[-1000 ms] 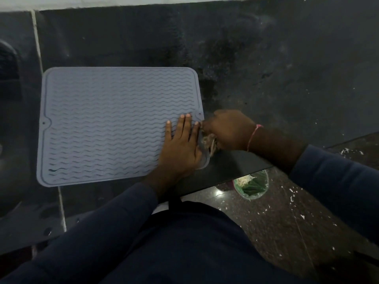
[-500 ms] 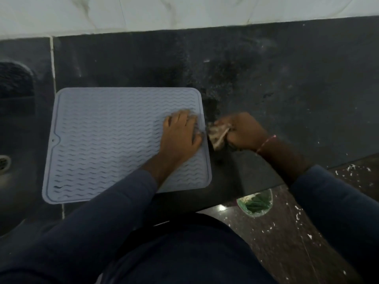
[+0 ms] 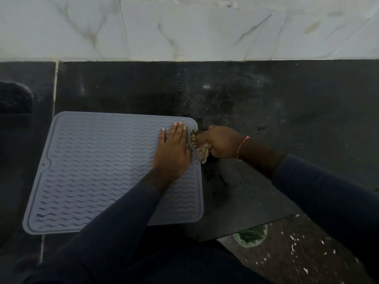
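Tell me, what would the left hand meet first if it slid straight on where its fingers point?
Probably the far rim of the grey mat, just beyond the fingertips of the left hand. After that comes bare dark counter, then the pale wall. Nothing else seems to lie on that line.

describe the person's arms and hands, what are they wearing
Both arms wear long dark navy sleeves, the left sleeve and the right sleeve each ending above the wrist. The left hand and right hand are bare, no gloves. A thin pink-red thread band circles the right wrist.
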Demonstrator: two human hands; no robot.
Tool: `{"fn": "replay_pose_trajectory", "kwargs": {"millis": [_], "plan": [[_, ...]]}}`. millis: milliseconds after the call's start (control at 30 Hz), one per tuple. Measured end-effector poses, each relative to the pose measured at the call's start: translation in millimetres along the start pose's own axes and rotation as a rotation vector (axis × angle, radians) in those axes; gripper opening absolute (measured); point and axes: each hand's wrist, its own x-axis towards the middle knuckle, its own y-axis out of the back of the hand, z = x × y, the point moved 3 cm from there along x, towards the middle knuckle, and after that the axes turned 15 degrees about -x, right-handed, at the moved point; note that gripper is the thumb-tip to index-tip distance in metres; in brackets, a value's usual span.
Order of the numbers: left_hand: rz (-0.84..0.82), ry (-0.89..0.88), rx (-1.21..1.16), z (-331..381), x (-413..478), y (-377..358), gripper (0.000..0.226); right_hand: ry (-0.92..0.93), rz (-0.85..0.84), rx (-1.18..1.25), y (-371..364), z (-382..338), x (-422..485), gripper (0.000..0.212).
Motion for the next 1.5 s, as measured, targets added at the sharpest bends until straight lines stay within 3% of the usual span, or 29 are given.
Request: {"fn": "replay_pose_trajectory", "kwargs": {"millis": [100,233,433,567,700,767,1067,1300,1500], "plan": [[0.02,0.004,-0.003,1,3,4,0.065,0.003,0.007,-0.018,23,5,14,0.034],[0.081,-0.007,-0.002,2,17,13,0.063,-0.115,0.204,0.063,37,21,36,0.04],[-0.004,0.024,0.04,-4,27,4,0.066,-0.044,0.085,-0.004,22,20,35,0.049],[-0.008,0.023,0.039,-4,29,4,0.066,0.0,-0.025,-0.07,20,26,31,0.029],[0.007,0.024,0.034,-4,29,4,0.07,0.01,0.052,-0.082,29,28,39,0.037],[0.012,0.02,0.031,-4,29,5,0.07,0.021,0.074,-0.131,22,25,41,0.031],[0.014,0.02,0.038,-6,30,1,0.068,0.117,0.003,-0.178,12,8,19,0.038],[-0.007,0.011,0.043,-5,29,3,0.063,0.256,-0.029,-0.212,-3,-21,-9,0.026],[-0.022,0.02,0.035,-4,29,4,0.06,0.243,-0.241,-0.08,10,-34,-24,0.017]]}}
